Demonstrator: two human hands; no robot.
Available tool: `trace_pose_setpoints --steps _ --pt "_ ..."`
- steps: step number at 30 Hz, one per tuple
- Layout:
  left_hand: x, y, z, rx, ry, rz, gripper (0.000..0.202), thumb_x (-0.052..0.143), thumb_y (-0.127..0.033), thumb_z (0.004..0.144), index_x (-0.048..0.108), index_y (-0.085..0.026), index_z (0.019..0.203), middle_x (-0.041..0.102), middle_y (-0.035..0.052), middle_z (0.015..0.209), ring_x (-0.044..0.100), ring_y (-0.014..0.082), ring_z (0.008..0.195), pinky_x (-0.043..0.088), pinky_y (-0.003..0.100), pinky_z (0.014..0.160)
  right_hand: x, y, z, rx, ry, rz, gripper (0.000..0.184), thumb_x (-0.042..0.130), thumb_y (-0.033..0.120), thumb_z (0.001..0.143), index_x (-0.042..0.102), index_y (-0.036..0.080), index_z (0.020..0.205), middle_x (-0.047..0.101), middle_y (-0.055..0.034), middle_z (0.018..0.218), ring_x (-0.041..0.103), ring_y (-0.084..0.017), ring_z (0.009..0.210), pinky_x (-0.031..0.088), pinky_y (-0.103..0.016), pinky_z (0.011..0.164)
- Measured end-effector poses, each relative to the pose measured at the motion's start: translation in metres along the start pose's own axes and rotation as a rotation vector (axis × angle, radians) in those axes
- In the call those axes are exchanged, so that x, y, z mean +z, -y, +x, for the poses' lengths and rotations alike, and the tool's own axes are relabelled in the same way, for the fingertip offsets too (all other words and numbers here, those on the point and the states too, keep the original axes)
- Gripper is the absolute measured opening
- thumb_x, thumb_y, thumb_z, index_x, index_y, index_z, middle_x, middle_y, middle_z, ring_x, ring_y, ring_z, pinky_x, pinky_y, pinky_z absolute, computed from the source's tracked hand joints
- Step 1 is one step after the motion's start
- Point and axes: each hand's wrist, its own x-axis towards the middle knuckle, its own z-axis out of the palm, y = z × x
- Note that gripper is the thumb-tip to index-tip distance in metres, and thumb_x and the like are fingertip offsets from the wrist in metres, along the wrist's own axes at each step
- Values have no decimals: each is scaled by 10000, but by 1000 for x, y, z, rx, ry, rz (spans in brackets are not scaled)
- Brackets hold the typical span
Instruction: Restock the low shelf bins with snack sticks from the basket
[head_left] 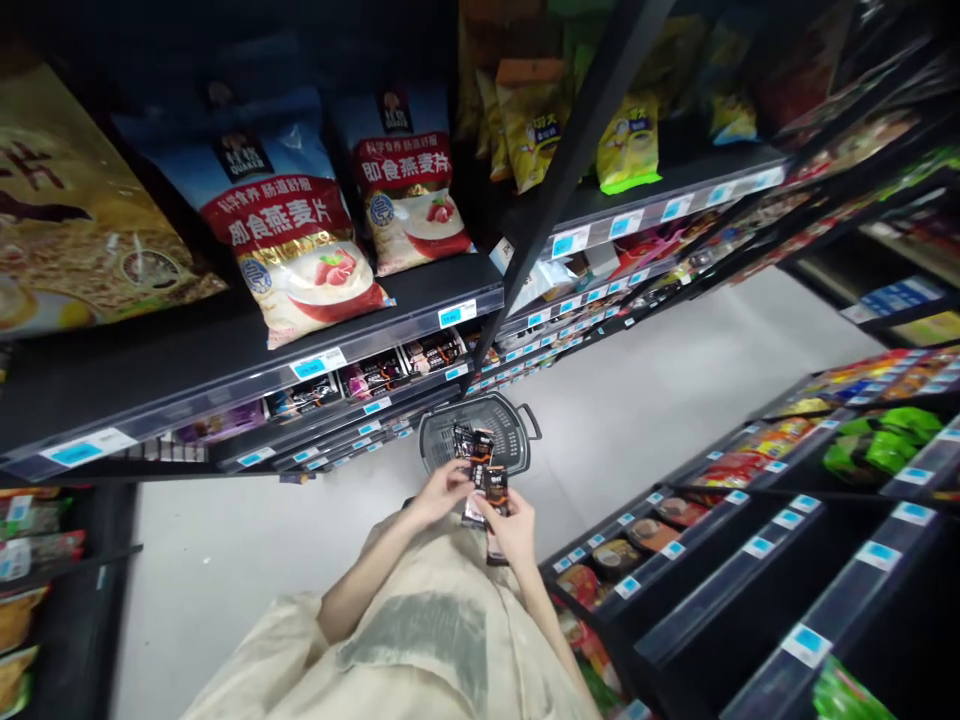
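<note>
Both hands are in front of my body, above a grey shopping basket [442, 432] on the floor. My left hand [444, 490] is closed with its fingertips on small dark snack packets [478, 455]. Closed on another dark packet [496, 484] with a pinkish lower end is my right hand [513, 526]. The packets overlap between the two hands, and the print on them is too small to read. One handle of the basket sticks out at its right side.
Bags of oatmeal [315, 265] stand on the shelf [420, 290] at the upper left. Below it, boxes of small packets [375, 375] fill a lower shelf. Another shelf unit [757, 545] with packaged food runs along the right. Grey floor [675, 350] lies between the units.
</note>
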Motion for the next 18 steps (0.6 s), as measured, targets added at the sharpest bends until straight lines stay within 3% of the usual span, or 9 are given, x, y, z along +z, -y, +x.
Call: trace_pose_setpoints --steps 3,5,7,10,12,14,17,18 --pt "4 19 -4 -52 -31 -43 535 812 -528 773 654 -167 1135 709 42 931 667 174 813 514 266 740 4 -3 1 -3 44 -30 483 871 531 694 774 124 934 794 -118 888 693 -249 760 552 -329 712" --pt "1 21 2 -94 -80 -53 485 741 -540 832 646 -174 1137 705 46 979 675 175 812 520 256 701 9 -4 -3 -9 69 -22 473 865 528 707 784 133 953 797 -115 927 698 -259 803 551 -336 750" --pt "-8 13 17 -150 -154 -2 487 621 -526 920 591 -186 1267 678 17 834 668 178 706 506 256 628 11 -3 -5 -3 62 5 472 847 547 724 794 135 947 796 -114 930 694 -261 814 543 -340 767" --pt "-34 -15 49 -119 -305 254 528 489 -491 1000 495 -200 1441 612 -16 677 614 186 566 484 273 584 3 -5 -5 55 -65 52 546 814 645 709 803 121 860 783 -123 847 672 -259 765 519 -340 723" --pt "-56 -43 73 74 -395 524 546 626 -476 944 558 -216 1419 711 57 897 673 210 714 528 299 710 -10 -10 -2 111 -174 83 614 819 710 641 798 118 802 776 -129 817 662 -257 749 506 -338 706" --pt "-77 -74 98 231 -435 836 622 752 -433 864 588 -220 1425 694 147 1233 705 281 976 533 349 898 -26 -18 -1 154 -256 106 643 833 733 589 783 122 780 760 -111 776 645 -237 714 489 -324 679" --pt "-96 -116 137 141 -381 1437 584 571 -385 990 486 -233 1547 570 195 1461 680 335 1156 511 431 1012 -46 -32 -5 219 -346 117 655 838 751 572 737 131 757 675 -39 640 565 -179 591 429 -293 585" --pt "-100 -127 151 109 -367 1538 561 523 -360 1011 480 -230 1555 551 200 1483 664 347 1196 501 458 1036 -51 -36 -7 241 -373 123 669 836 764 560 726 133 750 650 -23 613 548 -170 571 418 -288 567"
